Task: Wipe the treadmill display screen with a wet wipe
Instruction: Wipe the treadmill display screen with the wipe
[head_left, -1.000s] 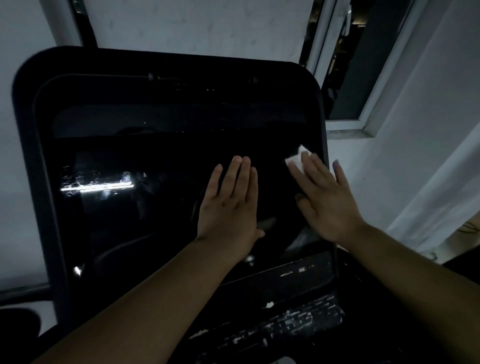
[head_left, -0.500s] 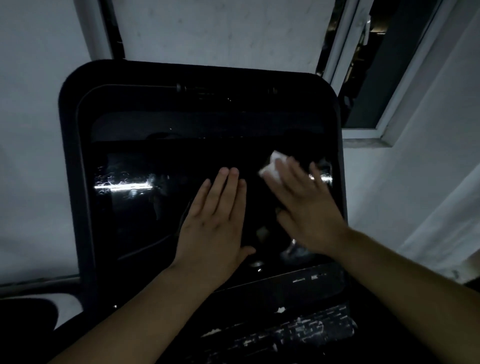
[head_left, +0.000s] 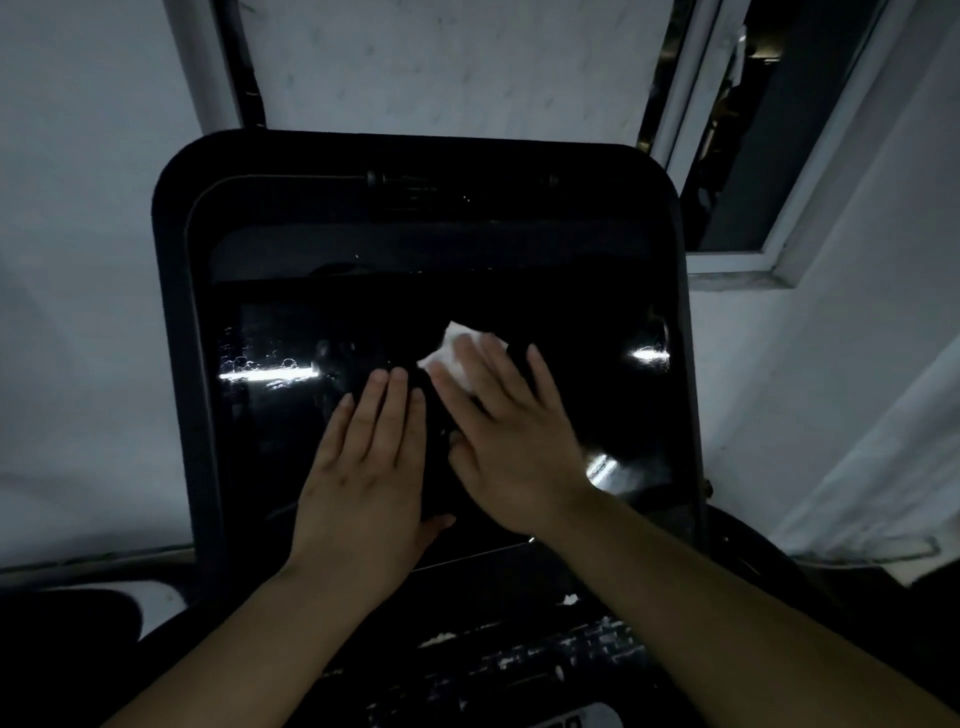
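Observation:
The treadmill's black glossy display screen fills the middle of the view inside a dark rounded frame. A white wet wipe lies flat on the glass near the centre, mostly covered by the fingers of my right hand, which presses it down. Only the wipe's upper left corner shows. My left hand rests flat on the screen just left of the right hand, fingers together, holding nothing. Wet streaks glint at the screen's left and right sides.
Below the screen sits a worn dark control panel with flaking white marks. A pale wall stands behind and to the left. A window frame and a light curtain are at the right. The room is dim.
My right hand has slid the wipe leftward across the glass, from the right edge to near the centre. The left hand stays flat on the screen; the camera has shifted left.

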